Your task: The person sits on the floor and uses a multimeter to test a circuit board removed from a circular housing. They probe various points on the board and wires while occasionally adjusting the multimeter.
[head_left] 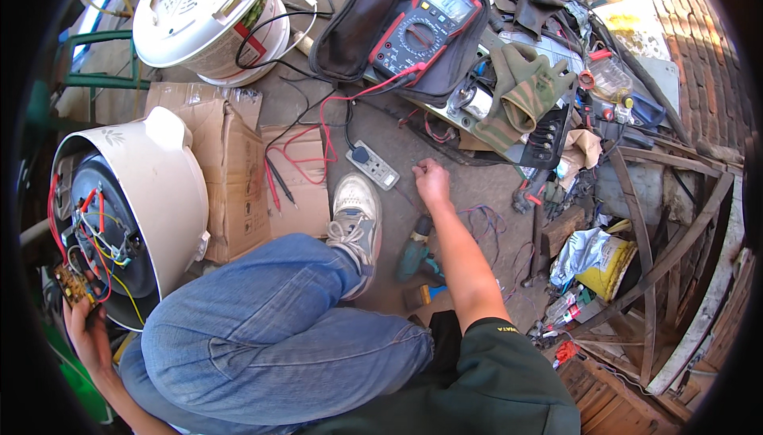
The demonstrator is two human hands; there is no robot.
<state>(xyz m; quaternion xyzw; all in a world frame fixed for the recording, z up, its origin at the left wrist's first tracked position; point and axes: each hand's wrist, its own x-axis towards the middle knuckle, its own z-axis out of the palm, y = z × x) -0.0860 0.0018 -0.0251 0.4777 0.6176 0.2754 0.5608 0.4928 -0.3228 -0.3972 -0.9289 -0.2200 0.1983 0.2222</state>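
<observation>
At the far left, my left hand (89,338) is closed on a small circuit board (75,284). Red, yellow and other wires run from the board into the exposed, dark round inside (119,220) of an overturned white appliance, with its shell (171,188) facing outward on the right. My right hand (431,184) reaches forward over the floor, its fingers closed together; what they hold, if anything, is too small to make out. Just left of it lies a grey power strip (372,166) with a black plug in it. A teal power drill (415,254) rests on the floor beside my right forearm.
A red-and-grey multimeter (425,29) lies in its black case, with red and black probes (274,184) on flattened cardboard (298,204). Camouflage gloves (524,89) top a cluttered heap. A white bucket (211,13) stands behind, and a yellow bucket (610,268) sits right.
</observation>
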